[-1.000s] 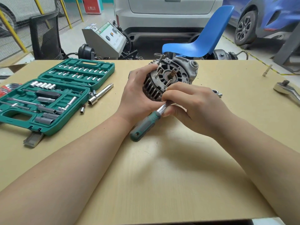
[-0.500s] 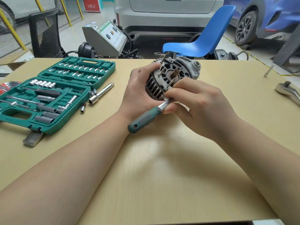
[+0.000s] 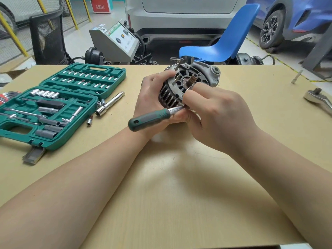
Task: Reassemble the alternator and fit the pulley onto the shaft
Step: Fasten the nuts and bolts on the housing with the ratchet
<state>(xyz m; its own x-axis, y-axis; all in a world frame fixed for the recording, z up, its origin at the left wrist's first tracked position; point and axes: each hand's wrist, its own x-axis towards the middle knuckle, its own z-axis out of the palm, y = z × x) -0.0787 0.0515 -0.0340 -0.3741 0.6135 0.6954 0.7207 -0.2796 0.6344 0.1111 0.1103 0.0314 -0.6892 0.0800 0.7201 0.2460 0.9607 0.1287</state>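
The grey alternator (image 3: 181, 85) is held above the table's middle, its open end with the shaft and several long bolts turned toward me. My left hand (image 3: 152, 97) grips its ribbed body from the left. My right hand (image 3: 215, 115) curls round the head end of a green-handled ratchet (image 3: 152, 119) at the alternator's lower front edge. The ratchet's head is hidden by my fingers, and its handle sticks out to the lower left. No pulley is visible.
An open green socket set (image 3: 53, 103) lies at the left, with loose sockets and an extension bar (image 3: 109, 104) beside it. A chrome wrench (image 3: 319, 99) and a small bolt (image 3: 296, 77) lie at the right. A blue chair (image 3: 224, 40) stands behind the wooden table (image 3: 179, 194).
The ratchet handle has swung clockwise, from pointing down-left to lying flatter toward the left. Both hands keep their hold on the alternator and the tool.
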